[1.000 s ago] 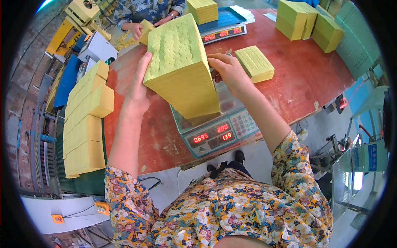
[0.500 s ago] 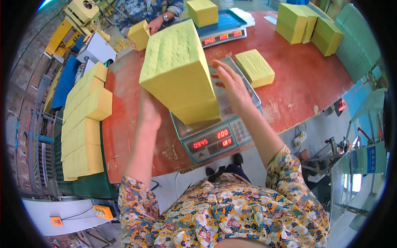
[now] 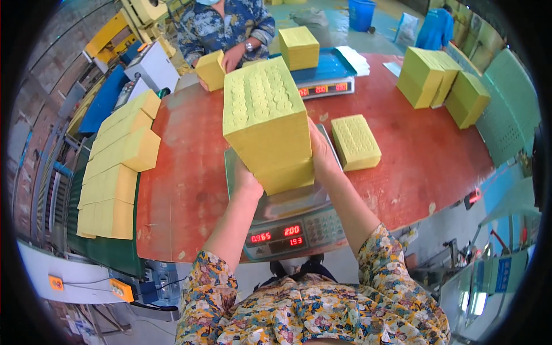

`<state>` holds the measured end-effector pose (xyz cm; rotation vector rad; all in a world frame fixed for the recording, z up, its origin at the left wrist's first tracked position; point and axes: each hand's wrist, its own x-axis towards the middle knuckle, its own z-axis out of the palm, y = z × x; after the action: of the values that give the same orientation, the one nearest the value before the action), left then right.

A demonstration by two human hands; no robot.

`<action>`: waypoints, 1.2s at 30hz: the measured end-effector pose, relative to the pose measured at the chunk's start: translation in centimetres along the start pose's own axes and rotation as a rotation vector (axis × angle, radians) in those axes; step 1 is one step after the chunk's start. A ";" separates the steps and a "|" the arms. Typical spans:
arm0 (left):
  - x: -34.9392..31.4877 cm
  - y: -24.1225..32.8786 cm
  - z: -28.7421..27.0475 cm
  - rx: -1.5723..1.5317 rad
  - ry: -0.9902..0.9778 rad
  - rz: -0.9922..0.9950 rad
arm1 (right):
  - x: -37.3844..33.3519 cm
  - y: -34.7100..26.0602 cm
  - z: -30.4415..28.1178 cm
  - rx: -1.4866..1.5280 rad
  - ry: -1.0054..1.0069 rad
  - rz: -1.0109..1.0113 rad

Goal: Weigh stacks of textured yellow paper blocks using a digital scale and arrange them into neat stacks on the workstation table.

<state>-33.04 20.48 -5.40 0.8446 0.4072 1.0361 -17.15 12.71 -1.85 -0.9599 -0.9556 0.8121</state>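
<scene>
A tall block of yellow embossed paper sheets (image 3: 267, 129) stands over the metal pan of a weighing scale (image 3: 293, 233) with red lit digits. My left hand (image 3: 248, 181) holds the block low on its left side, the fingers mostly hidden behind it. Against its right side lies my right hand (image 3: 322, 152), whose fingertips are partly out of sight. Whether the block rests on the pan or is slightly raised I cannot tell. A thin yellow paper stack (image 3: 356, 142) lies on the red table (image 3: 414, 172) just right of the scale.
Across the table a person (image 3: 227, 29) holds a smaller yellow stack (image 3: 211, 71). Beside them, a second scale (image 3: 328, 87) bears another stack (image 3: 299, 49). Several blocks (image 3: 422, 77) stand at the far right; rows of stacks (image 3: 109, 184) line the left on a green surface.
My right hand, apart from the block with its fingers spread before, now presses against its right side. My left hand still holds the block. The whole view has shifted, and the scale's digits differ.
</scene>
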 end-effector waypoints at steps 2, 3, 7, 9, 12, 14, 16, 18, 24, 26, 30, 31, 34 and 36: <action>0.1 -0.2 1.3 -0.021 0.118 -0.050 | 0.6 0.4 -0.9 0.000 -0.002 -0.002; 0.0 0.0 1.4 -0.017 0.112 -0.018 | 0.9 1.1 -0.8 0.028 -0.016 -0.009; 0.1 -0.4 0.9 -0.002 0.152 -0.028 | 0.4 1.6 -1.3 0.035 -0.034 -0.013; -0.2 -0.2 0.6 0.028 0.159 -0.019 | -0.7 1.2 -1.4 0.044 -0.042 0.009; -1.7 0.5 1.3 0.180 0.126 0.001 | -3.6 1.3 -1.8 -0.006 0.040 0.086; -3.5 0.7 3.0 0.172 0.257 0.020 | -6.9 1.8 -2.5 0.117 0.190 0.179; -7.3 1.4 4.0 0.278 0.250 0.139 | -10.7 0.2 -2.0 0.128 0.311 0.177; -12.5 1.0 1.5 0.372 0.348 0.166 | -14.8 0.3 -1.7 0.137 0.269 0.157; -30.2 0.1 -6.3 0.461 0.409 -0.072 | -26.6 0.4 2.5 0.259 0.140 0.309; -36.2 0.1 -8.2 0.441 0.476 -0.206 | -30.2 0.7 4.3 0.287 0.120 0.430; -45.2 1.6 -11.0 0.491 0.562 -0.318 | -37.2 1.8 8.1 0.313 0.006 0.601; -46.9 2.0 -11.5 0.479 0.608 -0.314 | -38.7 2.0 8.9 0.323 0.026 0.611; -49.8 2.4 -12.6 0.469 0.644 -0.317 | -42.3 1.8 11.0 0.378 -0.052 0.780; -50.0 2.5 -12.4 0.475 0.634 -0.344 | -43.0 1.4 11.2 0.358 -0.052 0.766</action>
<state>-66.42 -17.57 -15.47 0.8060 1.3300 0.8749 -43.27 -21.53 -12.71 -0.9897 -0.4353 1.5961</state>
